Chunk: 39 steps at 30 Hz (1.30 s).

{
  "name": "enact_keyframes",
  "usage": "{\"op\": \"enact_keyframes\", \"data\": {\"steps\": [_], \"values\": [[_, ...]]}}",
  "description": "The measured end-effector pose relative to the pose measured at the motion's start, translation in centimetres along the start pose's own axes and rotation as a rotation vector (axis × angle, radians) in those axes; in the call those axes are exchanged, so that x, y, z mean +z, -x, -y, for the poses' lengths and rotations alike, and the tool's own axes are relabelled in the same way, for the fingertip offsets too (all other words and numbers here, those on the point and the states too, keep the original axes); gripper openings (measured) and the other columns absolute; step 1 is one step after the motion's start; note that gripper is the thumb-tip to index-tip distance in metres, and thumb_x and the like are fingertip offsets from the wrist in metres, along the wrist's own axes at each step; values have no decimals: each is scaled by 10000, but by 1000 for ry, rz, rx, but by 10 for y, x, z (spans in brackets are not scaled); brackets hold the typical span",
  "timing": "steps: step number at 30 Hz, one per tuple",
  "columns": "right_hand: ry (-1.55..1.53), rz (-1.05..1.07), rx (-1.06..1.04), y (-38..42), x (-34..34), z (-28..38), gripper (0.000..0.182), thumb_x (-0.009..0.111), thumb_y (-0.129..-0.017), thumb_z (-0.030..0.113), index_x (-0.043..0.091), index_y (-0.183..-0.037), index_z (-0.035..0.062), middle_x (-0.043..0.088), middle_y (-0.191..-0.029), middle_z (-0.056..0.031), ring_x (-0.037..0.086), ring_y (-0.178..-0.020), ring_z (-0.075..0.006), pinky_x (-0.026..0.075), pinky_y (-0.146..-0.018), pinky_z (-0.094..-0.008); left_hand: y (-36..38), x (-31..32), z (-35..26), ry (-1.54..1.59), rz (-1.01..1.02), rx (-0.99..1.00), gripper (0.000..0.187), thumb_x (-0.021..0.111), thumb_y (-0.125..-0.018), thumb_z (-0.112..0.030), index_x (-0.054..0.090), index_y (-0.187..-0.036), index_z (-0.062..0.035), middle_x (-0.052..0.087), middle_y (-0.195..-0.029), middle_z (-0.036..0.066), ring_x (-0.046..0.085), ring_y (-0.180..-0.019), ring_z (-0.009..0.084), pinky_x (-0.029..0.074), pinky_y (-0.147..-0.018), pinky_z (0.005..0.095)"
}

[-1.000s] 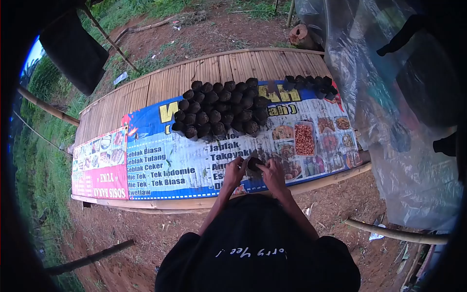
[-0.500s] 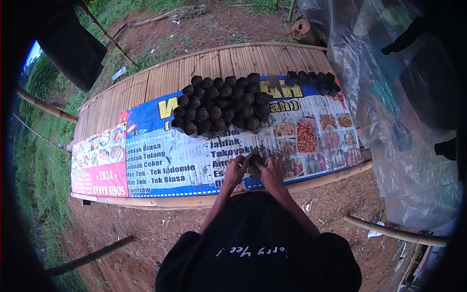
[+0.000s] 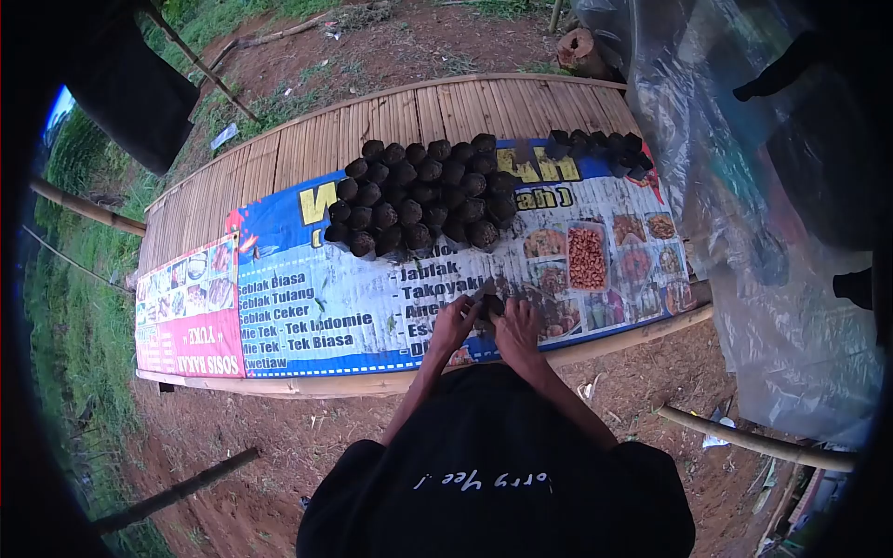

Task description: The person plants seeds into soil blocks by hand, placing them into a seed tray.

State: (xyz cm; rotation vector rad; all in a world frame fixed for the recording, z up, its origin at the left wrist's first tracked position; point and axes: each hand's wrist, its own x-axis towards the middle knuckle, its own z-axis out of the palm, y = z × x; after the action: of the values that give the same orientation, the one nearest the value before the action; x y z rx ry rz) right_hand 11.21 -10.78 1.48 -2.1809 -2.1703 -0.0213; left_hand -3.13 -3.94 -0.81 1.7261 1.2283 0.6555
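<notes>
Head view, looking down past a black shirt (image 3: 493,465): left hand (image 3: 453,325) and right hand (image 3: 519,327) closed around one small dark seedling bag (image 3: 489,304), held just above the near edge of the printed food banner (image 3: 307,307) spread over the bamboo desk (image 3: 307,153). Fingers cupped on both sides of the bag, thumbs toward its open mouth; too small to tell whether filled to the top. Likely thin soft plastic packed with loose soil: light to moderate in weight, floppy at the rim, prone to sagging or spilling if squeezed high or tipped. Best gripped low around the body with a palm under the base, kept upright. Well beyond the hands, a tight cluster of filled bags (image 3: 419,195) standing upright in rows, touching one another; a smaller bunch of dark bags (image 3: 595,149) at the far right. Clear plastic sheeting (image 3: 744,205) hanging to the right.
</notes>
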Motion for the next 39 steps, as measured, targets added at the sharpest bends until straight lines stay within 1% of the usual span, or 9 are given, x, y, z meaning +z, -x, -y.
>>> {"op": "enact_keyframes", "data": {"steps": [7, 10, 13, 18, 24, 26, 28, 32, 39], "values": [[-5, -170, -64, -1, 8, -2, 166, 565, -798, 172, 709, -821, 94, 510, -1039, -131, 446, -1039, -309, 354, -878, -448, -3, 2, 2, -25, -10, 37, 210, 599, -873, -177, 608, -881, 32, 652, -706, 194, 653, -601, 295, 481, -538, 380], [-177, 81, 10, -7, -3, -8, 158, 571, -782, 129, 708, -837, 71, 532, -1034, -124, 488, -1012, -297, 383, -884, -434, -3, 1, 0, 48, 13, -3, 229, 604, -878, -198, 625, -913, 28, 659, -723, 181, 645, -594, 270, 479, -544, 361], [-461, 26, 1, -6, 3, -26, 122, 609, -776, 90, 701, -839, 41, 559, -977, -124, 558, -908, -263, 452, -790, -373, -2, -4, -4, 27, 10, -10, 214, 606, -875, -186, 625, -913, 23, 662, -728, 180, 646, -588, 268, 478, -540, 357], [-1149, 0, 299, -13, 10, -42, 173, 700, -803, 134, 669, -921, 11, 629, -768, -51, 597, -682, -123, 466, -613, -264, 0, -6, -8, 17, -25, -11, 210, 606, -873, -181, 623, -908, 25, 654, -711, 179, 644, -587, 265, 475, -539, 356], [-1420, -134, 412, -13, 40, -50, 176, 674, -832, 135, 618, -867, -28, 647, -753, -32, 614, -694, -110, 479, -616, -266, 0, -9, -18, 17, -61, 44, 187, 593, -878, -164, 602, -877, 23, 650, -711, 185, 651, -609, 287, 480, -533, 372], [-1342, -330, 363, -14, 57, -47, 170, 642, -857, 142, 610, -861, -24, 641, -702, -58, 630, -661, -160, 482, -616, -295, 0, -11, -21, 4, -67, 11, 184, 596, -877, -163, 599, -875, 20, 651, -710, 186, 651, -611, 288, 480, -534, 373], [-934, -305, 330, -11, 31, -37, 217, 619, -878, 214, 599, -875, -2, 632, -690, -110, 639, -652, -261, 487, -614, -361, 1, -11, -19, -65, -85, 61, 292, 636, -860, -256, 596, -847, 33, 643, -694, 188, 645, -609, 318, 485, -546, 404], [-679, 39, 336, -8, 4, -17, 370, 599, -858, 416, 553, -814, 52, 627, -713, -151, 619, -687, -379, 481, -608, -455, -2, -4, -2, -319, -25, 132, 422, 704, -770, -397, 573, -760, 4, 638, -747, 193, 633, -675, 382, 494, -605, 464], [-544, -108, 255, -8, 17, -11, 270, 570, -848, 300, 612, -803, 38, 622, -687, -206, 618, -664, -408, 496, -614, -495, -2, -1, 1, -343, -21, 227, 171, 600, -796, -199, 581, -788, -29, 628, -756, 223, 614, -644, 417, 497, -583, 505]]}}
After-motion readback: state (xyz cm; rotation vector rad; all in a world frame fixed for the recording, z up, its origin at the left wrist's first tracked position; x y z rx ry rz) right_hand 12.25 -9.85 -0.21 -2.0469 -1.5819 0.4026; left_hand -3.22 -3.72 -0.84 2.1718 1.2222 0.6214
